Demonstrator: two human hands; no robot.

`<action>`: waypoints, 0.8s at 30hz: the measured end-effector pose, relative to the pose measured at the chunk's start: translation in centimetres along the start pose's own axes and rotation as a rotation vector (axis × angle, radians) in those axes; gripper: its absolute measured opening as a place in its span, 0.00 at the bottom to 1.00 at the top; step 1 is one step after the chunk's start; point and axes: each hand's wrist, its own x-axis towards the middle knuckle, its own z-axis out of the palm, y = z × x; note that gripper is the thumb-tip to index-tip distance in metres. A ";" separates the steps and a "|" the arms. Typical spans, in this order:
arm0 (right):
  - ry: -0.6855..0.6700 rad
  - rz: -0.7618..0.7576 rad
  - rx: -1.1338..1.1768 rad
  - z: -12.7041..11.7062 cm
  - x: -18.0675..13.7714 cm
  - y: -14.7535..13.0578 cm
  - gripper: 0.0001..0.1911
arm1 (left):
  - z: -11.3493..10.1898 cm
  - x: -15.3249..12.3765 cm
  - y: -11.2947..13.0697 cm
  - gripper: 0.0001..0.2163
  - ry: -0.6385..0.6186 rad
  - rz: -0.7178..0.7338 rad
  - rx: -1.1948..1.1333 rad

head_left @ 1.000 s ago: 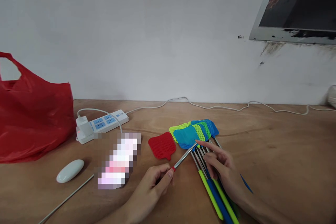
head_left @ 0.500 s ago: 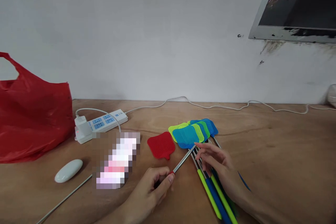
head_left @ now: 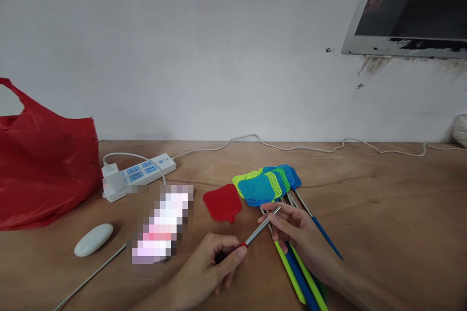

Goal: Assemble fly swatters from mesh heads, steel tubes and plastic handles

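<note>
My left hand (head_left: 213, 265) is closed round the red handle end of a thin metal telescopic rod (head_left: 260, 228). The rod slants up to the right, and my right hand (head_left: 297, 233) pinches its far tip between thumb and fingers. A loose red mesh swatter head (head_left: 222, 202) lies flat on the wooden table just left of the rod tip. Under my right hand lies a fanned pile of several fly swatters (head_left: 268, 183) with blue and green mesh heads, their metal shafts and blue and lime handles (head_left: 295, 272) running toward me.
A red plastic bag (head_left: 44, 165) stands at the far left. A white power strip (head_left: 136, 175) with a plugged adapter and white cable runs along the wall. A white oval object (head_left: 93, 239), a blurred packet (head_left: 162, 223) and a bare metal rod (head_left: 91, 277) lie front left.
My right hand has closed on the rod's tip and the rod looks shorter than before. My left hand has stayed on the red handle.
</note>
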 end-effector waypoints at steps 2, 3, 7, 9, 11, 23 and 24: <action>0.003 0.030 0.014 -0.1 0.0 -0.1 0.17 | 0.0 -0.1 0.1 0.28 0.007 0.002 0.032; 0.014 0.029 0.027 -0.1 0.0 -0.2 0.17 | -0.1 -0.2 0.2 0.27 0.046 0.018 0.064; 0.091 -0.016 0.111 -0.2 0.1 -0.8 0.17 | -0.7 -0.3 0.3 0.18 0.341 0.234 0.305; 0.154 -0.039 0.144 -0.2 0.2 -1.2 0.19 | -1.2 -0.1 -0.1 0.12 0.437 0.332 0.459; 0.225 -0.071 0.160 -0.2 0.3 -1.5 0.20 | -1.5 0.1 -0.9 0.14 0.493 0.357 0.640; 0.295 -0.394 0.026 -1.4 0.5 -1.2 0.13 | -2.0 0.7 -2.3 0.22 0.555 0.322 1.024; 0.263 -0.403 -0.034 -1.4 0.4 -1.1 0.12 | -2.1 0.8 -2.8 0.24 0.555 0.309 1.050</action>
